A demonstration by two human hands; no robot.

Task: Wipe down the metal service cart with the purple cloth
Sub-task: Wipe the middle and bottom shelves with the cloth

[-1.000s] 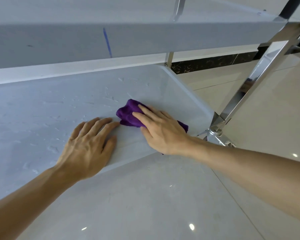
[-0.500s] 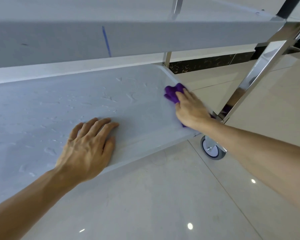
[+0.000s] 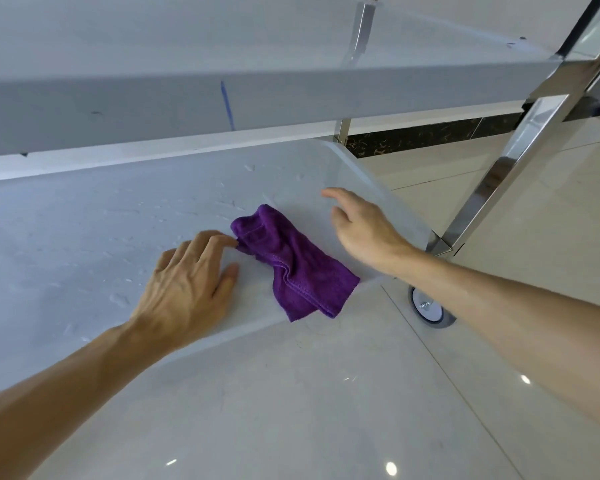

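The purple cloth [image 3: 291, 268] lies crumpled on the cart's lower shelf [image 3: 84, 237], one corner hanging over the front edge. My left hand [image 3: 187, 285] rests flat on the shelf, and its fingertips touch the cloth's left edge. My right hand [image 3: 361, 230] is just to the right of the cloth near the shelf's right rim, fingers relaxed and holding nothing. Water drops and streaks mark the shelf surface.
The cart's upper shelf [image 3: 291, 84] overhangs close above the lower one. A shiny metal leg [image 3: 499, 174] and a caster wheel [image 3: 430, 308] stand at the right corner. Glossy floor tiles [image 3: 291, 410] lie below, with a dark skirting strip behind.
My right hand swept the cloth from the shelf's middle to the right corner, then brought it back and let go. The cloth now lies loose. My left hand stayed put.
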